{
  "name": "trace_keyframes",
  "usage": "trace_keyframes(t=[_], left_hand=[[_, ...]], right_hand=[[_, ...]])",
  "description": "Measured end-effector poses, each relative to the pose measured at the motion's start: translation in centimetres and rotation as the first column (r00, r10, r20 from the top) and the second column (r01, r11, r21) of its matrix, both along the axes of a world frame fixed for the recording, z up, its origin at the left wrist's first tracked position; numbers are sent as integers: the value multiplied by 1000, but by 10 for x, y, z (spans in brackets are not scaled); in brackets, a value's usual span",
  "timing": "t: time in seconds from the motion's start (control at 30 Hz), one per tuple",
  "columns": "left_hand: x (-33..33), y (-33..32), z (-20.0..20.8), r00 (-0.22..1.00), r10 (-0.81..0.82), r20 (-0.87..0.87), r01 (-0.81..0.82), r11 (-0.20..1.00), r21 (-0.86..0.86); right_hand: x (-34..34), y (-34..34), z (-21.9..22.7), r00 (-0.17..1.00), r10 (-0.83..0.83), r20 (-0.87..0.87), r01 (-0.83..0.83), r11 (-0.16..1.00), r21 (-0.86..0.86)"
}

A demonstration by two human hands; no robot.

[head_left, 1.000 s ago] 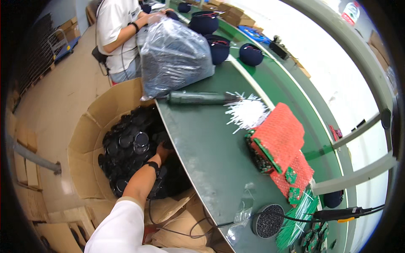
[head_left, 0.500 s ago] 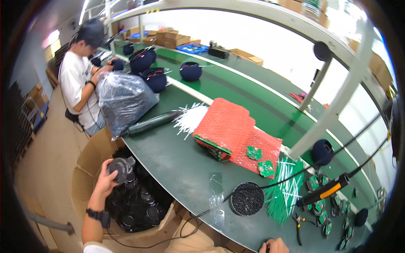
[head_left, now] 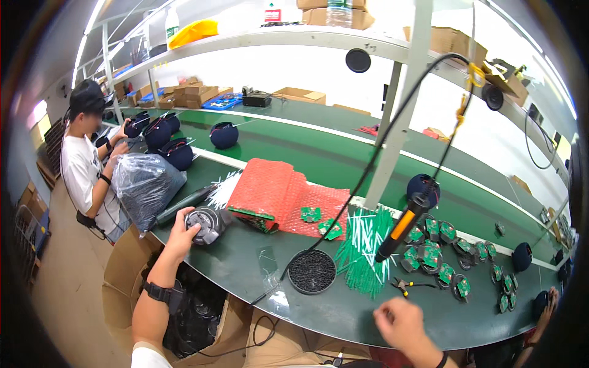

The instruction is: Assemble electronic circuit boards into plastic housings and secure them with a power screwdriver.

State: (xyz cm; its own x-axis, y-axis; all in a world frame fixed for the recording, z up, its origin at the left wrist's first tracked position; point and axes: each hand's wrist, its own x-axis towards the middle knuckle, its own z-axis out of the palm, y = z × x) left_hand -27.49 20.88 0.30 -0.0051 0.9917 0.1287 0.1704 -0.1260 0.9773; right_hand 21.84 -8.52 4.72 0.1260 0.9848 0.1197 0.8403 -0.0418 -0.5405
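A black part (head_left: 209, 226) is being gripped by the left hand (head_left: 180, 235), likely against dropping; the half-curled right hand's (head_left: 402, 322) hold isn't being shown.

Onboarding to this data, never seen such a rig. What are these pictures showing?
There is no robot: a person works with two bare hands. The view comes from the left of two fisheye cameras on their head, looking down, so straight edges bend toward the rim.

The left hand holds a dark round part. The right hand is curled near the table edge; I can't tell whether it holds anything.

On the green table lie red bubble wrap, green circuit boards, a round dish of black bits, green and white strips and pliers. A cardboard box of dark parts stands below, at left.
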Motion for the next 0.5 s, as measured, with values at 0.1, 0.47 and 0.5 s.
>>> trace_keyframes(t=[0.1, 0.47, 0.5], left_hand=[[8, 7, -17, 960, 124, -249, -130, 991, -6], [76, -79, 38, 985, -90, 149, 69, 988, 136], [86, -96, 35, 989, -125, 79, 112, 982, 151]], right_hand=[[35, 55, 29, 993, -34, 113, -1, 955, 296], [66, 294, -14, 674, 713, 193, -732, 609, 305], [58, 302, -16, 681, 732, 22, -727, 672, 142]])
